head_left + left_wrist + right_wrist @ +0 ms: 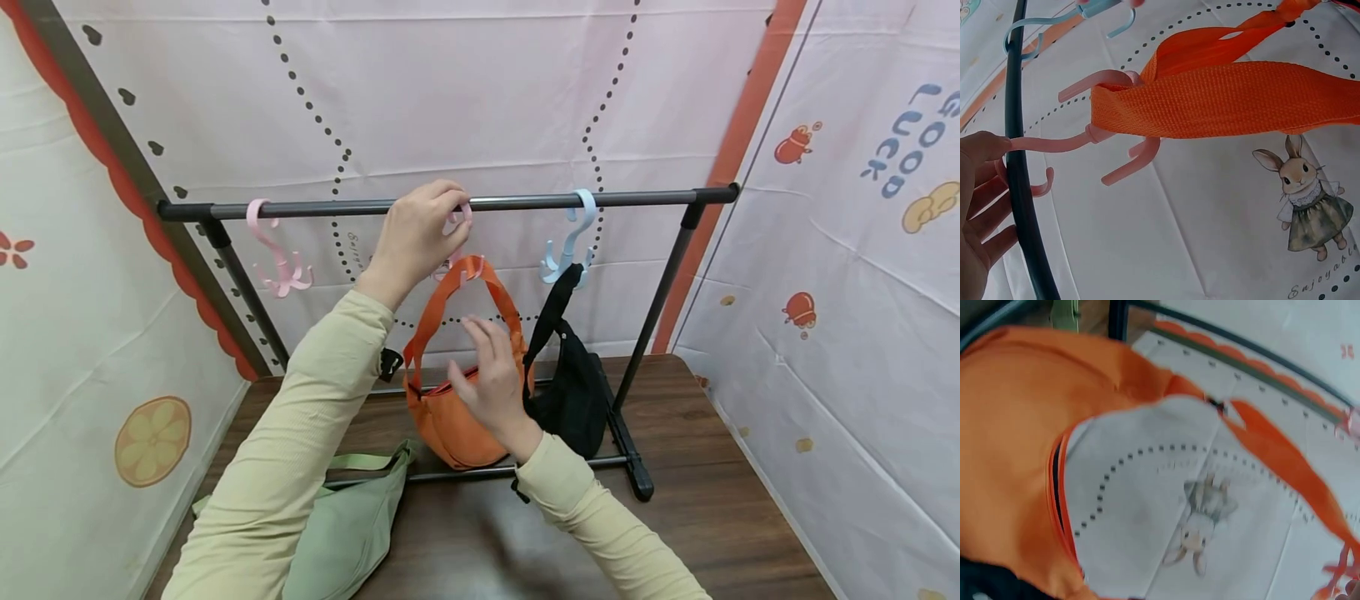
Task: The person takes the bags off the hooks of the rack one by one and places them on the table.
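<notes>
My left hand (420,229) is up at the rail (330,208), pinching the top of a pink hook (1054,144) between thumb and fingers where it curves over the bar. From that hook's lower prongs hangs an orange bag (453,425) by its strap (1222,100). My right hand (491,379) is in front of the bag, fingers loosely extended and holding nothing. Beside it, a black bag (573,392) hangs from a light blue hook (573,242). In the right wrist view the orange bag's body (1010,456) shows close up, with its zip opening visible.
Another pink hook (277,262) hangs on the rail's left part. A green bag (348,525) lies across the rack's lower front bar, partly behind my left sleeve (300,433). The black rack stands on a brown wooden table (720,475), with printed white cloth (480,92) around it.
</notes>
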